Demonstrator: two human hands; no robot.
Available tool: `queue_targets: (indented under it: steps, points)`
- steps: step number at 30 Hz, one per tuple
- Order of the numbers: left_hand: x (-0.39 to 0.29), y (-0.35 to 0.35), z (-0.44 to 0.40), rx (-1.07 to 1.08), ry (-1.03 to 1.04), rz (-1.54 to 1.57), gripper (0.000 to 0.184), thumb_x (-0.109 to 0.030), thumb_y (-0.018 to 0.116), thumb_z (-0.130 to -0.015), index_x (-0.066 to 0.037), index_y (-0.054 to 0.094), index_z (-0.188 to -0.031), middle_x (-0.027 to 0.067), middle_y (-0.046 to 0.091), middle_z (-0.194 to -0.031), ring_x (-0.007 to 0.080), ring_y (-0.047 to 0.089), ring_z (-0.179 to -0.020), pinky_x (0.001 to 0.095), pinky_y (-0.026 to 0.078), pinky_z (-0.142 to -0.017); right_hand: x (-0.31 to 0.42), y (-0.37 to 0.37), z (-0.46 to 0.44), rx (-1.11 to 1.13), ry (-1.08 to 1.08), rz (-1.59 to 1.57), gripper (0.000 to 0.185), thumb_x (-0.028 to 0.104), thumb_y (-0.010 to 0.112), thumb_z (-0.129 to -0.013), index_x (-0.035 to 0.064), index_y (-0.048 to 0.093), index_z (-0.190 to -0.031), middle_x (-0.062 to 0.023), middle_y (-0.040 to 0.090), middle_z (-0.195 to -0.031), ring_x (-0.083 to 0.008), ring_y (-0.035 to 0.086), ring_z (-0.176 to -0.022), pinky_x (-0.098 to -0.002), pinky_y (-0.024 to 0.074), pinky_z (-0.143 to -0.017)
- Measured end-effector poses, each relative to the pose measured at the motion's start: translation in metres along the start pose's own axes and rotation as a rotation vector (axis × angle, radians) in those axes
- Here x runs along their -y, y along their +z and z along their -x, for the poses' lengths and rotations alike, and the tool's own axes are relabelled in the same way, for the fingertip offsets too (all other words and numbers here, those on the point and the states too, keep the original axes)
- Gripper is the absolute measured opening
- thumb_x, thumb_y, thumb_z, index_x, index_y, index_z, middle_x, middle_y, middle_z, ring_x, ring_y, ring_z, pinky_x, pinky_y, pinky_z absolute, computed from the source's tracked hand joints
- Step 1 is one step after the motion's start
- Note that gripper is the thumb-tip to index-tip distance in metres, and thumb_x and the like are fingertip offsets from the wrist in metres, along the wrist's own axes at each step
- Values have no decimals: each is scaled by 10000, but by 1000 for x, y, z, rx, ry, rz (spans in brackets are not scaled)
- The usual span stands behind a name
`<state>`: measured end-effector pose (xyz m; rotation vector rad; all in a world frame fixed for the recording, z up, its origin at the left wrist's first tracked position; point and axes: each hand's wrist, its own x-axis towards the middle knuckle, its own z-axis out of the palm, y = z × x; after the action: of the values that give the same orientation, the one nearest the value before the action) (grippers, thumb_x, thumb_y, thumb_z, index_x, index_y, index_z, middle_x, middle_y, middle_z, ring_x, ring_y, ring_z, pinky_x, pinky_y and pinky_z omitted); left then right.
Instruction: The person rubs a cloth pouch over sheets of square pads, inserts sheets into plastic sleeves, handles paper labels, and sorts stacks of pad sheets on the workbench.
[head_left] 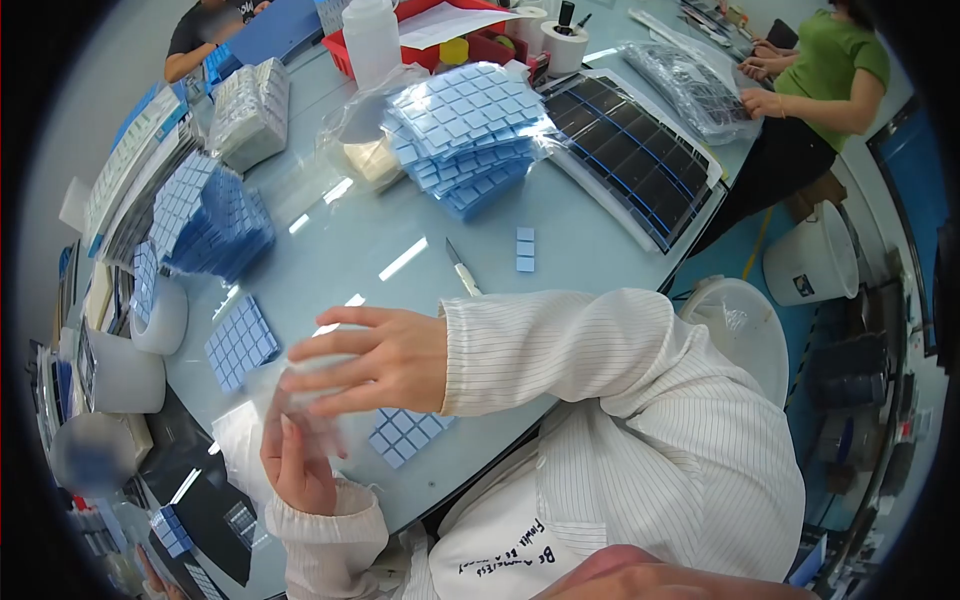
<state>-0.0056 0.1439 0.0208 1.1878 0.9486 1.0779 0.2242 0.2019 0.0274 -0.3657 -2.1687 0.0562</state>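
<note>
My left hand point(298, 475) is at the near left of the table, its fingers closed round a translucent plastic film point(318, 432) that is smeared by motion. Just above it, my right hand point(385, 362) reaches across with its fingers spread, over the film's upper part. Whether the right fingertips touch the film is unclear. A sheet of blue square pads point(400, 440) lies partly hidden below my right hand. Another blue pad sheet point(242, 343) rests to the left of the hands. White crumpled sheeting point(238, 440) lies beside my left hand.
Stacks of blue pad sheets point(465, 125) point(212, 220) stand farther back. A craft knife point(462, 268) and a small blue strip point(525, 250) lie mid-table. A black panelled sheet point(630, 150) is at right. Co-workers sit or stand at the far side. White buckets point(815, 255) stand beside the table.
</note>
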Motion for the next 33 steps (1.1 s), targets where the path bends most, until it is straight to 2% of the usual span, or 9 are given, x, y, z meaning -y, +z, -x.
queue_targets:
  steps: [1,4,6,9,16,18,21,23,33]
  points:
    - [4,5,-2,-118,67,55,573,-286,437,-1008,104,314,-1409,148,626,-987,132,565,-651,238,436,-517,2,-1,-3,-19,33,96,387,129,775,-694,75,659,-1059,-102,584,-1293,-303,536,-1176,-440,411,-1026]
    - [-1,12,-5,-254,184,59,530,-268,423,-1017,89,345,-1400,156,619,-999,131,566,-683,237,449,-545,7,-10,-3,-177,478,-270,441,194,793,-702,9,635,-1069,-179,506,-1361,-323,518,-1201,-436,403,-1034]
    - [-1,26,-2,-371,190,21,504,-251,403,-1026,74,346,-1408,147,617,-1001,126,554,-682,242,451,-549,12,-10,-2,-163,632,-345,446,203,798,-733,-31,622,-1070,-189,595,-1233,-299,594,-1103,-398,466,-962]
    - [9,14,9,-194,258,-264,515,-309,398,-1032,40,367,-1409,162,609,-1055,174,591,-763,287,496,-606,15,-4,0,-16,1248,-1113,194,98,695,-872,-30,642,-1009,-92,695,-897,-137,654,-812,-280,529,-764]
    - [-4,6,12,-162,-61,496,448,-280,480,-992,-7,477,-1347,161,587,-1108,255,615,-877,373,530,-755,17,-6,-3,193,1223,-1238,154,68,698,-862,-38,663,-969,-83,693,-850,-132,640,-738,-264,516,-709]
    - [-1,10,5,-181,8,5,373,-38,530,-924,-17,535,-1296,83,585,-1073,198,589,-970,316,505,-821,23,-5,-2,243,1217,-1364,173,90,703,-863,-35,673,-978,-84,696,-846,-135,644,-737,-254,508,-688]
    - [-3,7,1,-94,56,-311,380,-21,570,-889,-19,565,-1269,105,599,-1108,207,595,-1012,314,504,-856,26,-1,-3,363,1333,-1257,189,120,704,-866,-26,677,-983,-86,698,-835,-138,654,-723,-246,493,-649]
    - [-6,7,0,92,382,-544,396,-34,600,-865,-26,583,-1260,127,611,-1147,222,607,-1025,313,501,-881,24,4,1,314,1373,-1227,190,139,698,-872,-14,676,-982,-90,703,-827,-141,663,-710,-239,477,-622]
    - [-7,16,3,-44,261,-185,378,-15,642,-822,-36,637,-1199,152,619,-1148,232,621,-1031,317,519,-851,29,4,-5,341,1427,-1200,139,104,689,-873,1,669,-964,-95,709,-825,-155,676,-708,-248,476,-610]
